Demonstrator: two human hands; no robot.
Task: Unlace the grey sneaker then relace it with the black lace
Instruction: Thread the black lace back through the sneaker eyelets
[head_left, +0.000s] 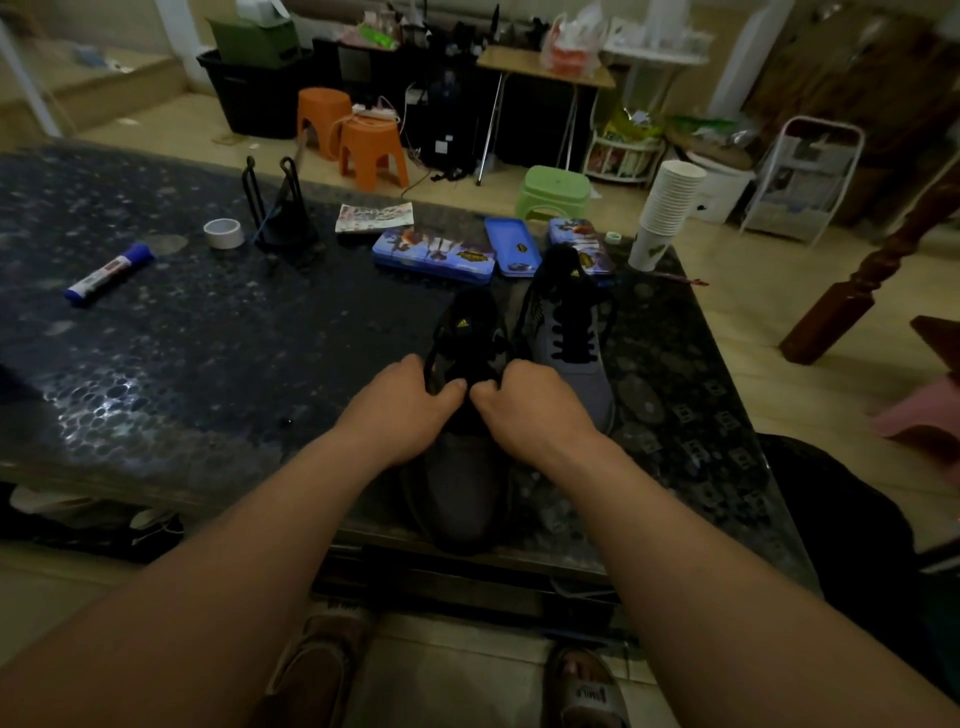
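Now fingers on black lace.

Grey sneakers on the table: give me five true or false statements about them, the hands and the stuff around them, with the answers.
1. The left hand and the right hand both grip the lace of the nearer sneaker. True.
2. The far sneaker stands to the left of the nearer one. False: it stands to its right.
3. The far sneaker is laced in black. True.
4. The blue marker lies between the two sneakers. False: it lies far off to the left on the table.
5. The stack of paper cups lies toppled on its side. False: it stands at the table's right edge.
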